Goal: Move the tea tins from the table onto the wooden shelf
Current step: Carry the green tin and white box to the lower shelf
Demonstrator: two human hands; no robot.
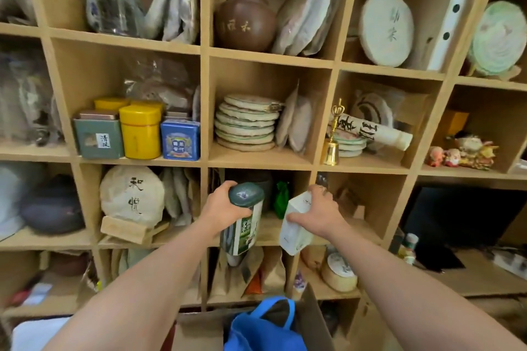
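Tea tin [244,219], green with a dark lid, is gripped near its top by the left hand [221,206]; the right hand [316,212] grips a white tin [295,225]. Both are held tilted before the wooden shelf [204,111], in front of a middle compartment.

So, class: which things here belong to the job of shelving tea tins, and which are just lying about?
Part of the job:
- green-lidded tin, in the left hand
- white tin, in the right hand
- wooden shelf

Just lying about:
- brown clay jar
- brass bell
- stacked tea cakes
- blue bag
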